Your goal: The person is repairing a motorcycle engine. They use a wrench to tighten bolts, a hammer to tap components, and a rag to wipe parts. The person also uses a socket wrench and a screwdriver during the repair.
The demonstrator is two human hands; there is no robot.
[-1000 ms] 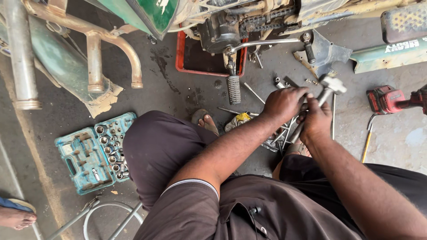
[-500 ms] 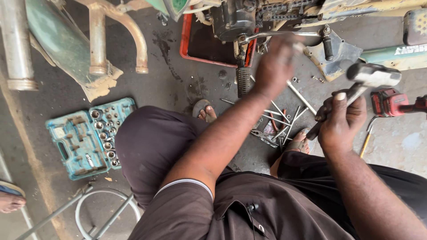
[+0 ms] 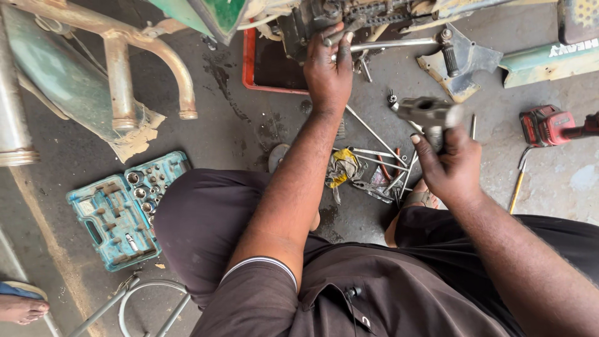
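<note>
Up at the top of the view, hung over everything: a greasy dark metal engine block (image 3: 324,19), with a shallow red plastic tray (image 3: 265,72) directly beneath it. Far to the left of the engine block, a rusty bent exhaust pipe (image 3: 118,68); below and left of the block, an open teal plastic socket-set case (image 3: 118,212); off to the right of the block, a red cordless drill (image 3: 549,125) lying on the concrete. Now pressed against the underside of the engine block: the left hand (image 3: 327,75), fingers curled round a dark part there, having come up from the heap of tools where both hands worked a second ago. Below and right of the block, lifted clear of the floor: the right hand (image 3: 452,168), closed tight round the handle of a steel-headed hammer (image 3: 427,112), head uppermost and slightly blurred, drawn in closer to the block than half a second back. Left behind on the ground below the block, untouched: loose grey spanners and rods (image 3: 374,165) beside a crumpled yellow rag (image 3: 342,167). So: sorting through tools over, one hand on the engine, hammer in the other.
</note>
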